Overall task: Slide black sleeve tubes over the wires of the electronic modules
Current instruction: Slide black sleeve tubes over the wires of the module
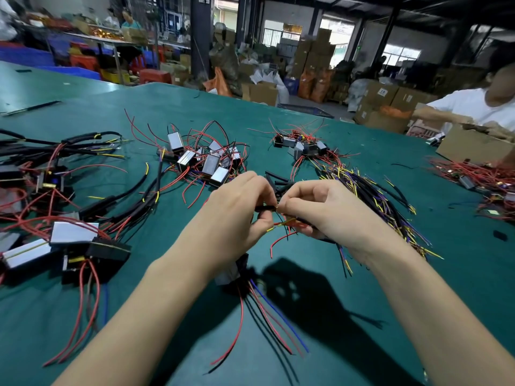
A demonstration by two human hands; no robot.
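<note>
Both hands are working together at frame centre. Left hand (239, 207) is pinching a short black sleeve tube (265, 208) between thumb and forefinger, fingers curled tight. Right hand (323, 210) is closed in a pinch on thin wire ends (281, 224), red and yellow-tipped, right at the tube's mouth. I'm reading this as the threading step: wire tips are meeting the tube opening, not visibly through yet. The electronic module (237, 270) these wires belong to is hanging below the hands at 6 o'clock, half hidden by the left wrist, with red, black and blue leads trailing down.

Next move, as I judge it, is calling for bunching the tips straight and tight so they enter together, then pushing the tube along toward the module; stray strands could snag on the rim.

Green table mat (362, 344) is covering the whole bench. Sleeved modules (75, 232) are piling up at 9 o'clock, unsleeved silver modules (200, 160) at 12, a second small heap (303, 146) at 1, loose spare tubes (276, 179) just above the hands, and a multicolour wire bundle (370, 196) at 3. Another worker in a white shirt (468, 107) is sitting at 2 o'clock by a cardboard box (473, 146). Behind, warehouse clutter: stacked cartons, crates, benches.
</note>
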